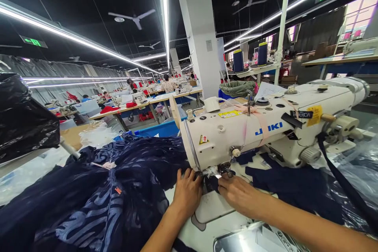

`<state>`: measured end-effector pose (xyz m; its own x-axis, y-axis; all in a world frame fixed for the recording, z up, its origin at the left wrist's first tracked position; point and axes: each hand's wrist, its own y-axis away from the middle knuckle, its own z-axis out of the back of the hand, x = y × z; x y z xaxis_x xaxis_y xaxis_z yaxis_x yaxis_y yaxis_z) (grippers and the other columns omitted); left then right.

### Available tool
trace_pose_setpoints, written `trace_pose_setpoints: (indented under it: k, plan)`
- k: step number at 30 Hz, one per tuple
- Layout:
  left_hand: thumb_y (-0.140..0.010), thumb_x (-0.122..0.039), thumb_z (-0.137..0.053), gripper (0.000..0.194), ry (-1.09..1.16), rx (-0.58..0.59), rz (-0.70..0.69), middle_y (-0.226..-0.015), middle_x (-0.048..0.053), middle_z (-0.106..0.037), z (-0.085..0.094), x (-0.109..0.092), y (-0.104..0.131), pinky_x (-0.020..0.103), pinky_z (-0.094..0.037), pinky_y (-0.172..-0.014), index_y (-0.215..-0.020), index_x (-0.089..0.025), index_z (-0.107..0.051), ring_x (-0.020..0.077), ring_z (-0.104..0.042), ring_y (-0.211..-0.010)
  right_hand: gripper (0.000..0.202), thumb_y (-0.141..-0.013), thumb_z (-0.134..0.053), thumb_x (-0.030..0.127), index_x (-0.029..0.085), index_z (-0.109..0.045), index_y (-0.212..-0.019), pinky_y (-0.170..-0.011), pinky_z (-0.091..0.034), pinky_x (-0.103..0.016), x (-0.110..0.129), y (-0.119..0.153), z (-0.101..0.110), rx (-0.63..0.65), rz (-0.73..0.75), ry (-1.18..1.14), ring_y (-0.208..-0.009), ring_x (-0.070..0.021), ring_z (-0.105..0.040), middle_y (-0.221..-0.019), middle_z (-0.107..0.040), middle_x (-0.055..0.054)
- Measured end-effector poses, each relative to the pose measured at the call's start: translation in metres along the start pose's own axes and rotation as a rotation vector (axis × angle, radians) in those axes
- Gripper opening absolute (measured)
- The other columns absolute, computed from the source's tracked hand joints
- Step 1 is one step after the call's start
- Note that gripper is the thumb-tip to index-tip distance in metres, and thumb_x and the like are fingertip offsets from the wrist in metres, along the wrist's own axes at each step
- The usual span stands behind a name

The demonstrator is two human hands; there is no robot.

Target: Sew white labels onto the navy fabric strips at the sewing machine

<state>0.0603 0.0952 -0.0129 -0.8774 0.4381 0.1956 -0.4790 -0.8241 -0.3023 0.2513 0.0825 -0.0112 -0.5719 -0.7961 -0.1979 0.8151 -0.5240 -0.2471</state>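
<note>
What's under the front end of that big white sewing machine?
Below the rounded white sewing machine head are dark navy fabric and a flat pale plate, with the left hand and right hand close by. The hands cover some fabric, so its full shape is hidden.

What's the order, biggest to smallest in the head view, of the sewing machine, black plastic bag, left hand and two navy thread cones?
Sewing machine
Black plastic bag
Left hand
Left navy cone and right navy cone: too alike to rank, and both stand farther back
</note>
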Motion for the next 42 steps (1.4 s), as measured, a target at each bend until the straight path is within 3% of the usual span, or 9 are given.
trace_pose_setpoints:
  k: [13,21,27,32,35,38,42]
  plan:
    - [-0.081,-0.017,-0.044,0.021,0.037,0.121,0.043,-0.083,0.007,-0.061,0.005,0.002,-0.011,0.052,-0.031,-0.088,-0.085,-0.021,-0.064,0.0258,-0.051,-0.093,0.013,-0.067,-0.055,0.0,0.009,-0.063,-0.074,-0.07,-0.046,-0.033,0.013,-0.008,-0.021,-0.108,-0.075,0.136,-0.073,-0.0209,-0.057,-0.079,-0.061,-0.011]
    - [-0.079,-0.015,-0.044,0.02,0.051,0.115,0.058,-0.091,0.009,-0.062,0.007,0.001,-0.014,0.052,-0.029,-0.09,-0.082,-0.019,-0.063,0.0272,-0.05,-0.098,0.013,-0.066,-0.058,0.0,0.009,-0.062,-0.074,-0.063,-0.046,-0.031,0.015,-0.013,-0.024,-0.117,-0.115,0.127,-0.072,-0.021,-0.057,-0.078,-0.061,-0.011]
    - [-0.08,-0.014,-0.043,0.023,0.029,0.088,0.079,-0.089,0.008,-0.063,0.007,-0.001,-0.01,0.052,-0.031,-0.088,-0.088,-0.02,-0.063,0.0258,-0.052,-0.094,0.017,-0.072,-0.049,-0.002,0.01,-0.061,-0.074,-0.079,-0.042,-0.032,-0.009,-0.007,-0.009,-0.055,-0.126,0.031,-0.08,-0.0199,-0.057,-0.079,-0.062,-0.009]
    - [-0.078,-0.011,-0.045,0.024,-0.007,0.038,0.083,-0.087,0.008,-0.063,0.005,-0.002,-0.008,0.051,-0.033,-0.088,-0.091,-0.02,-0.063,0.0255,-0.054,-0.092,0.017,-0.078,-0.046,0.006,0.015,-0.06,-0.076,-0.09,-0.036,-0.037,-0.032,0.0,-0.007,0.0,-0.177,-0.181,-0.093,-0.0201,-0.054,-0.087,-0.062,-0.008]
    - [-0.078,-0.012,-0.045,0.024,-0.017,0.041,0.101,-0.087,0.009,-0.064,0.002,-0.002,-0.009,0.051,-0.032,-0.089,-0.091,-0.02,-0.063,0.0254,-0.055,-0.092,0.013,-0.078,-0.05,0.015,0.014,-0.061,-0.085,-0.096,-0.031,-0.042,-0.031,0.006,-0.002,0.005,-0.269,-0.248,-0.098,-0.022,-0.053,-0.096,-0.061,-0.01]
    - [-0.079,-0.011,-0.044,0.024,-0.014,0.044,0.114,-0.09,0.009,-0.064,0.0,-0.002,-0.01,0.051,-0.031,-0.09,-0.091,-0.02,-0.063,0.0254,-0.055,-0.093,0.022,-0.075,-0.053,0.022,0.013,-0.06,-0.093,-0.101,-0.023,-0.047,-0.023,0.013,0.006,0.002,-0.31,-0.266,-0.109,-0.0257,-0.046,-0.107,-0.057,-0.014]
    - [-0.076,-0.01,-0.046,0.023,0.013,0.069,0.136,-0.096,0.009,-0.063,0.008,-0.009,-0.006,0.049,-0.031,-0.091,-0.09,-0.018,-0.063,0.0253,-0.054,-0.096,0.025,-0.073,-0.049,0.015,0.009,-0.06,-0.095,-0.104,-0.018,-0.048,-0.015,0.021,-0.001,0.057,-0.264,-0.232,-0.121,-0.0269,-0.035,-0.119,-0.05,-0.018]
